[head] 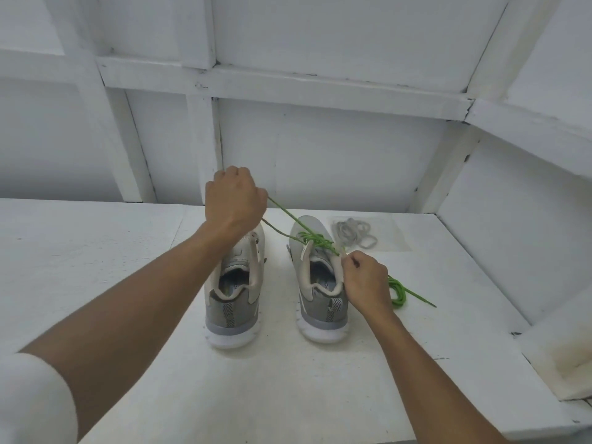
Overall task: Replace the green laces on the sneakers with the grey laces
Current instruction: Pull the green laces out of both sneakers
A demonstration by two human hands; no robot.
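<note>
Fingers (pixel 350 262) of right hand (pixel 365 280) pinched green lace (pixel 315 240) at the collar of right sneaker (pixel 320 283). Left hand (pixel 235 203), fisted, held two strands of it taut, up-left of that sneaker. Insole print legible only as "FO". Second green lace (pixel 398 291) lay loose just right of that sneaker on the counter (pixel 128 251), and grey laces (pixel 352 233) lay beyond it.
</note>
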